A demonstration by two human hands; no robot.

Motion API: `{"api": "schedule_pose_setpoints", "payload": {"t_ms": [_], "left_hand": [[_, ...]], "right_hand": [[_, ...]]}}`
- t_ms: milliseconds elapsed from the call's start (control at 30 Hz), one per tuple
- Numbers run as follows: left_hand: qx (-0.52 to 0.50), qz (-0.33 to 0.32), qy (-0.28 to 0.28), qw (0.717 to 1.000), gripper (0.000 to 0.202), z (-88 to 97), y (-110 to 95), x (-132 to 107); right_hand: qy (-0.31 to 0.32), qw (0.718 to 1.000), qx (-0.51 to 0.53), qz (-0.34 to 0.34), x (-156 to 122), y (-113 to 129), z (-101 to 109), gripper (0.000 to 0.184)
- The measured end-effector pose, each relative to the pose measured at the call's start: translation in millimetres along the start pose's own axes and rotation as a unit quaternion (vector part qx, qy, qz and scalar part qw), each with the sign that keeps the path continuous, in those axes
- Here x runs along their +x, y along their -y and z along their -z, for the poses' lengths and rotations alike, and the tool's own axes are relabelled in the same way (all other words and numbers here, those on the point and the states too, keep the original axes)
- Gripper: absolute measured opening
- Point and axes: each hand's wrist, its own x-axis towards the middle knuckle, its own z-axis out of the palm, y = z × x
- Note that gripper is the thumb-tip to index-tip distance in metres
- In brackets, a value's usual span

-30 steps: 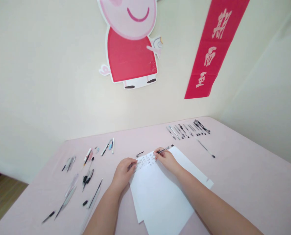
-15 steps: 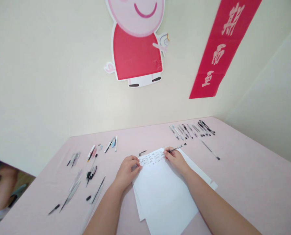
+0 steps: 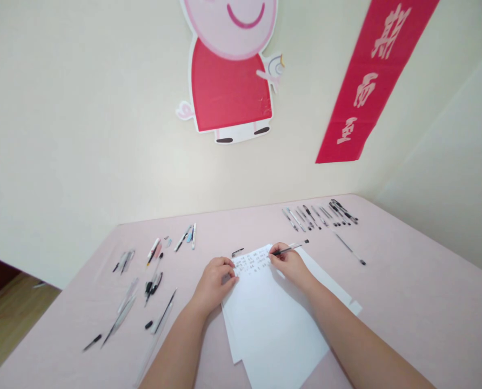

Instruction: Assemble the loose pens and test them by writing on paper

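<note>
My right hand [image 3: 287,262] is closed round a slim pen [image 3: 293,247] with a dark end, its tip at the upper right of a white sheet of paper [image 3: 277,319]. Small rows of dark handwriting [image 3: 251,260] fill the sheet's top part. Resting on the sheet's upper left edge, my left hand [image 3: 215,283] holds nothing, its fingers loosely bent and the thumb apart. More white paper shows beneath the top sheet. Just above the paper's top edge lies a black pen cap [image 3: 238,252].
Pens [image 3: 309,216] lie in a row at the table's back right, with a single pen [image 3: 349,248] nearer. On the left are scattered pens [image 3: 119,319], caps [image 3: 93,342] and markers [image 3: 194,236]. The pink table [image 3: 419,302] meets a wall with a cartoon pig cutout [image 3: 233,92] and red banner [image 3: 358,92].
My right hand has shifted slightly left over the writing, and the pen lies a little flatter. My left hand stays on the paper. A person's limb at the lower left has left the view.
</note>
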Motion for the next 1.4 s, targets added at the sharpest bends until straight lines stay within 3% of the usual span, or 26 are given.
{"api": "schedule_pose_setpoints", "payload": {"t_ms": [200,433,733,900,1133,1400], "left_hand": [[0.018,-0.016,0.003,1.0,0.004,-1.7,-1,1],[0.034,-0.009,0.004,0.999,0.004,-1.9,0,1],[0.035,-0.009,0.006,0.999,0.004,-2.5,2,1],[0.085,-0.02,0.02,0.996,0.002,1.2,-9,1],[0.159,-0.083,0.098,0.979,0.027,-3.5,-24,2],[0.123,-0.067,0.146,0.979,0.043,-6.3,-21,1]], "right_hand": [[0.059,0.998,-0.016,0.006,-11,12,-11,0.004],[0.072,0.996,-0.039,0.02,-16,-5,-19,0.005],[0.073,0.996,-0.048,0.035,-21,4,-25,0.007],[0.077,0.992,-0.076,0.058,-23,0,-28,0.01],[0.067,0.991,-0.099,0.066,-23,1,-28,0.008],[0.075,0.99,-0.097,0.074,-24,6,-26,0.007]]}}
